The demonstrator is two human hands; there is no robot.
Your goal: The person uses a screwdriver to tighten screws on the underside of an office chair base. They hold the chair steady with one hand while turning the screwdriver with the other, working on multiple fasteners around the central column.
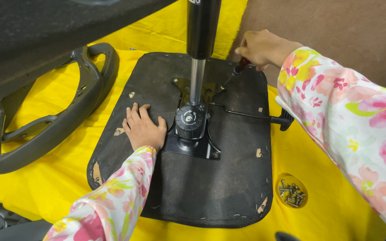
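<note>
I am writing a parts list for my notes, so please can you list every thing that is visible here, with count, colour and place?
seat base: one, black fabric, underside up on the cloth
mechanism plate: one, black metal, middle of seat base
gas cylinder: one, black with silver rod, standing on the plate
lever: one, black, pointing right
screwdriver: one, dark, tip at plate's upper right
screws: many, silver, in small clear dish at right
armrest frame: one, dark grey, left
cloth: one, yellow, under everything
left hand: flat on seat base
right hand: gripping screwdriver
</note>
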